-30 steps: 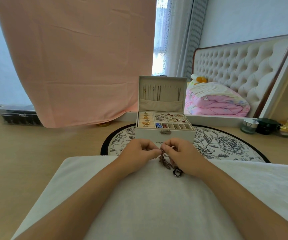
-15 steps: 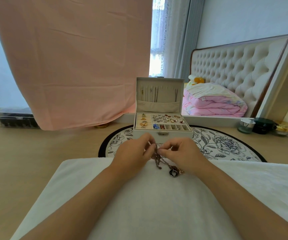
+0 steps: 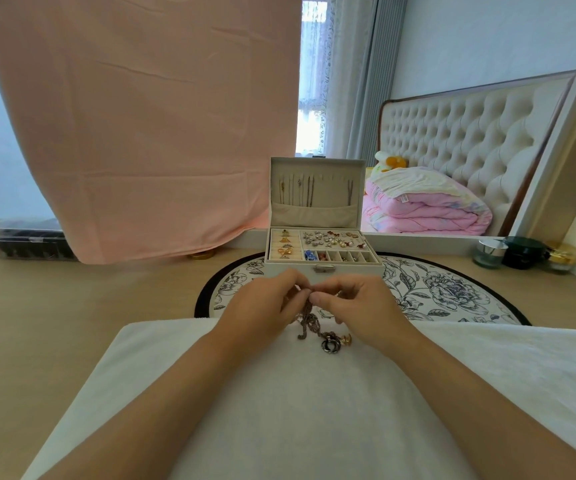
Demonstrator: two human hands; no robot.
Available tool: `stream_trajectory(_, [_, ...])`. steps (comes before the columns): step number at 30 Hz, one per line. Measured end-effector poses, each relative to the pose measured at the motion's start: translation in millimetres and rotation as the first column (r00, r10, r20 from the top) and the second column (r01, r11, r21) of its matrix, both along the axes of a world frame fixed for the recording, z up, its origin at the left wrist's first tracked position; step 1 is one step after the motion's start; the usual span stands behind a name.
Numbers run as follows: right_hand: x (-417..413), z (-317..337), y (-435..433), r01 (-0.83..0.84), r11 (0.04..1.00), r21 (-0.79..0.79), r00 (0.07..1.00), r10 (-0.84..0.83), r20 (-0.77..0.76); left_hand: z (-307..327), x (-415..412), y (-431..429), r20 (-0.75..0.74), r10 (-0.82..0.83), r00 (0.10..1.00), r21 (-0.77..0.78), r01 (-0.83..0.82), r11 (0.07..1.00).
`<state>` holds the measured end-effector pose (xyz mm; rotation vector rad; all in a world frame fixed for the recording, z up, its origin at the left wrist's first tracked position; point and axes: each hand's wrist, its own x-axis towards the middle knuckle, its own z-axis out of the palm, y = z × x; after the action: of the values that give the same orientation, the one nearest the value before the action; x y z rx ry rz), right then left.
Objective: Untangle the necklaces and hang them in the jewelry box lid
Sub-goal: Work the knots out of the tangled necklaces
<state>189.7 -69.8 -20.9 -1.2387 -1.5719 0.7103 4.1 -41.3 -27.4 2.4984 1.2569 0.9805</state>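
The only view is a wide-angle camera on the head, facing forward and down along both forearms, close over the tabletop (image 3: 54,323), with the open jewelry box (image 3: 314,216) centred just ahead.

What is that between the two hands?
In the head view, the tangled necklaces hang between the left hand and the right hand, pinched by both; their pendants rest on the white towel.

Your left hand (image 3: 262,306) and right hand (image 3: 362,306) are bare. Your left forearm (image 3: 162,393) and right forearm (image 3: 470,386) are bare along their whole visible length, from wrist to lower frame edge. The right thumbnail (image 3: 316,299) is cut short.
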Motion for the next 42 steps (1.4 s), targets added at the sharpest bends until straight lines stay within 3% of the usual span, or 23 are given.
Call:
stream_trajectory(5, [3, -2, 3, -0.013, 1.000, -0.020, 0.989, 0.016, 0.147, 3, 3, -2, -0.181, 0.056, 0.982, 0.110, -0.036, 0.993])
stream_trajectory(9, [1, -5, 2, -0.051, 0.995, -0.090, 0.899, 0.085, 0.430, 0, 8, -2, -0.288, 0.095, 0.953, 0.282, -0.010, 0.959])
stream_trajectory(11, [-1, -2, 2, -0.053, 0.995, -0.087, 0.836, 0.092, 0.541, -1, 10, -1, -0.254, 0.067, 0.965, 0.357, 0.029, 0.934])
stream_trajectory(16, [-1, 11, -2, -0.074, 0.997, 0.025, 0.765, 0.040, 0.643, -3, 9, -1, -0.085, 0.009, 0.996, 0.492, 0.034, 0.870])
stream_trajectory(22, [11, 18, -4, -0.082, 0.996, -0.030, 0.887, 0.087, 0.454, -7, 7, 2, -0.055, -0.009, 0.998, 0.486, 0.034, 0.873])
stream_trajectory(26, [10, 18, -7, -0.040, 0.999, 0.009, 0.819, 0.028, 0.573, -11, 6, 1, -0.110, -0.031, 0.993, 0.478, 0.080, 0.875])
stream_trajectory(28, [11, 17, -7, 0.026, 0.998, 0.050, 0.834, -0.049, 0.549, -13, 8, 0, -0.124, -0.031, 0.992, 0.453, 0.085, 0.887])
stream_trajectory(31, [13, 12, -5, 0.053, 0.997, 0.062, 0.873, -0.076, 0.481, -9, 13, -2, -0.160, 0.006, 0.987, 0.282, 0.040, 0.959])
stream_trajectory(35, [8, 11, -7, 0.091, 0.978, 0.186, 0.835, -0.176, 0.520, -7, 14, -3, -0.234, 0.084, 0.969, 0.157, -0.048, 0.986])
stream_trajectory(37, [4, 15, -7, 0.069, 0.972, 0.226, 0.891, -0.162, 0.425, -10, 15, -4, -0.248, 0.067, 0.967, 0.085, -0.047, 0.995])
stream_trajectory(40, [2, 20, -6, -0.015, 0.990, 0.142, 0.969, -0.020, 0.245, -12, 12, -4, -0.095, 0.016, 0.995, -0.101, -0.026, 0.995])
stream_trajectory(42, [3, 18, -6, -0.056, 0.997, 0.044, 0.990, 0.050, 0.135, -12, 9, -3, 0.070, -0.033, 0.997, -0.144, 0.043, 0.989])
